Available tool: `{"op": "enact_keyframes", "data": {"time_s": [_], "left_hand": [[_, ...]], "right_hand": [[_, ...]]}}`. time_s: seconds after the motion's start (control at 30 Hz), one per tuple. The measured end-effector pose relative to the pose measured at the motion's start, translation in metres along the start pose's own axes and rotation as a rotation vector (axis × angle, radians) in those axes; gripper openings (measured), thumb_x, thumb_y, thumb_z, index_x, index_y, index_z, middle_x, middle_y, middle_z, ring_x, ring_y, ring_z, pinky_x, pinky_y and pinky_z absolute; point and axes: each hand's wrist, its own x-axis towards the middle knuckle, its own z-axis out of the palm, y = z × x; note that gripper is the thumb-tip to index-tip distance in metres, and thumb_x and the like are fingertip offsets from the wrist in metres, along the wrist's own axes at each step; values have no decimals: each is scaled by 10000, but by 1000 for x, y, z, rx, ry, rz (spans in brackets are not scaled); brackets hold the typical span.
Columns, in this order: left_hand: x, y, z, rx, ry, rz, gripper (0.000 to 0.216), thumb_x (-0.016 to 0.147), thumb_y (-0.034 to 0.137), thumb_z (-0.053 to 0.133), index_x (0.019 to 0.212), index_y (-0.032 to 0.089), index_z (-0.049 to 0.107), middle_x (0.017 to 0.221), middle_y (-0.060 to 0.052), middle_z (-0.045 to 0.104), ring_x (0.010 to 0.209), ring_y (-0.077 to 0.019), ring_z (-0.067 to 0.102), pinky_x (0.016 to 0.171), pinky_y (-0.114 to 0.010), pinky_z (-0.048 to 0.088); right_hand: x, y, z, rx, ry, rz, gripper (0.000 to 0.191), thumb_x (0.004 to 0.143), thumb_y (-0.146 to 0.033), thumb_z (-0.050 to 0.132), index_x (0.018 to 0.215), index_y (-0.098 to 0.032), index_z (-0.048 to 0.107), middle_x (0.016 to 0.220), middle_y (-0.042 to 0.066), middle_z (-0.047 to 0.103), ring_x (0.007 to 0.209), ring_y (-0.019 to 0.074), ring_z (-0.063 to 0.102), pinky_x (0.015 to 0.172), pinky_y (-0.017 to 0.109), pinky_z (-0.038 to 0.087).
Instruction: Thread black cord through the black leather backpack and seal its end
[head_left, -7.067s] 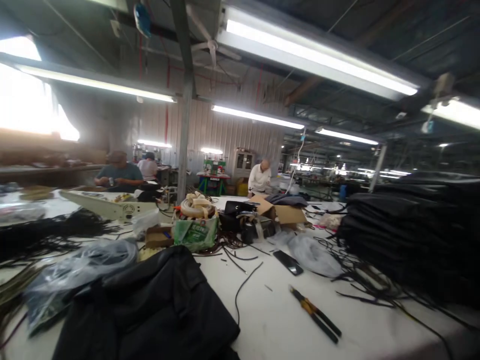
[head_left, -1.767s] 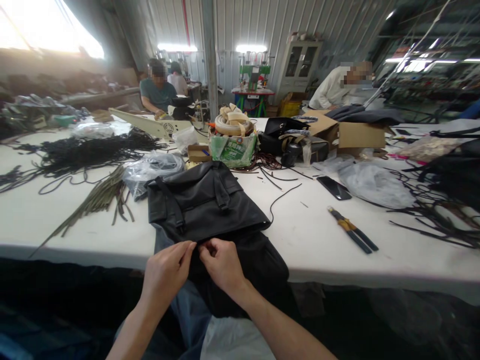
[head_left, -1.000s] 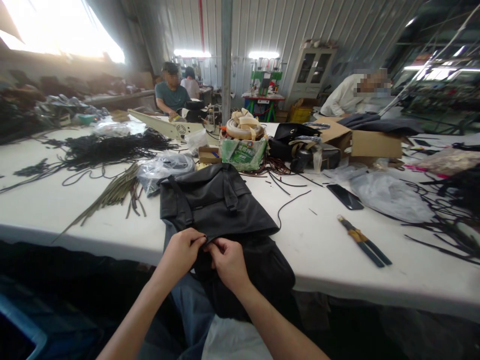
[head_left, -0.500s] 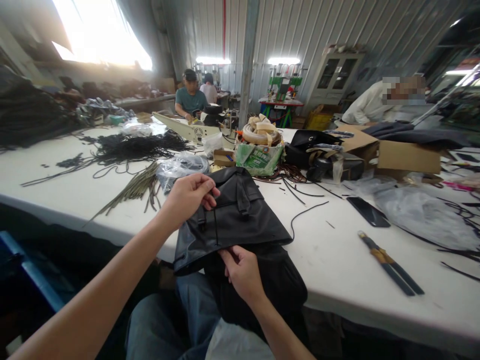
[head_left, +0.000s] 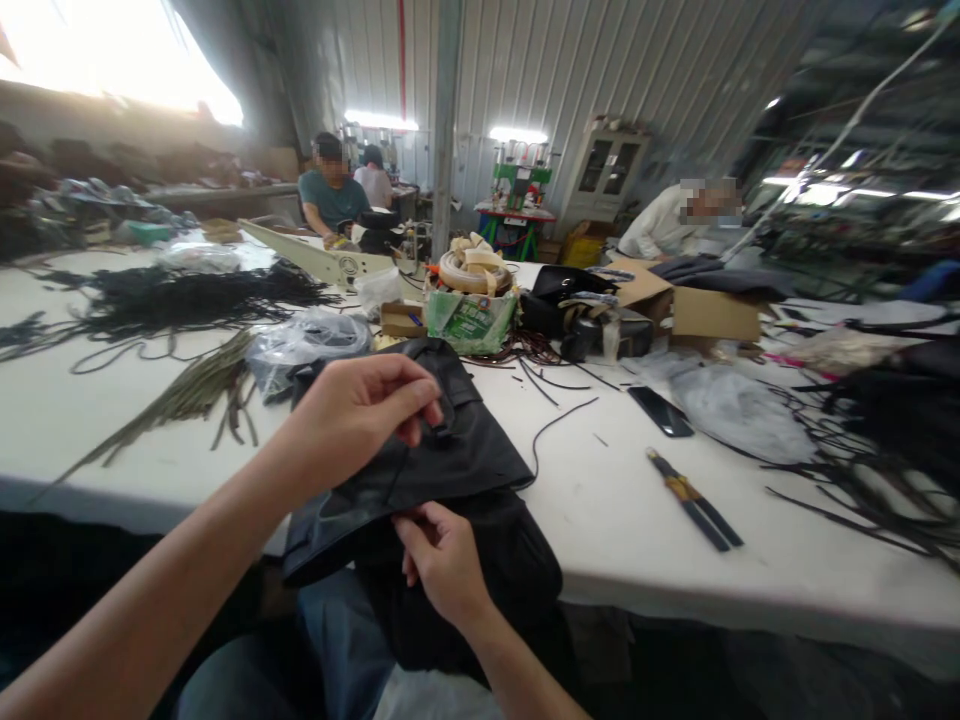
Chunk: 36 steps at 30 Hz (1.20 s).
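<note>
A black backpack point(head_left: 480, 425) with straps lies over the table edge and my lap, its opening towards me. My right hand point(head_left: 442, 560) is closed on the rim of the opening, and some of its fingertips are hidden under the material. Raised over the backpack's left part, my left hand point(head_left: 364, 410) is closed in a pinch. The black cord it holds is hard to make out against the dark material.
Pliers-like cutters point(head_left: 694, 500) and a phone point(head_left: 660, 411) lie on the white table point(head_left: 600, 520) to the right. Bundles of dark cords point(head_left: 195, 295), a plastic bag point(head_left: 307, 340) and a green box point(head_left: 469, 320) stand beyond the backpack. Several people work farther back.
My left hand has risen from the backpack, towards me, still pinched. My right hand stays at the rim. The view has turned to the right.
</note>
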Motion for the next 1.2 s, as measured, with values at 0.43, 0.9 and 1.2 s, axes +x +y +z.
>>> {"op": "enact_keyframes", "data": {"time_s": [0.43, 0.9, 1.2], "left_hand": [[-43, -155, -7, 946, 260, -39, 544, 1050, 343, 440, 1484, 51, 590, 1477, -296, 658, 1275, -453, 710, 1031, -547, 577], [-45, -156, 150, 422, -132, 123, 508, 1063, 127, 391, 1471, 112, 694, 1657, -192, 601, 1522, -302, 601, 1287, -464, 496], [-27, -162, 165, 327, -129, 81, 535, 1003, 85, 446, 1477, 134, 688, 1549, -212, 691, 1436, -322, 678, 1228, -469, 553]], "right_hand": [[-6, -24, -151, -822, 518, -304, 292, 1039, -432, 668, 1141, -221, 842, 1036, 102, 824, 766, 228, 724, 768, 358, 598], [73, -63, -162, -1135, 368, -565, 272, 1109, -403, 640, 995, -266, 845, 985, 45, 801, 903, 190, 747, 807, 263, 506], [71, -50, -214, -1175, 633, 41, 474, 1039, -577, 651, 834, -186, 823, 877, 164, 816, 807, 269, 729, 748, 346, 499]]}}
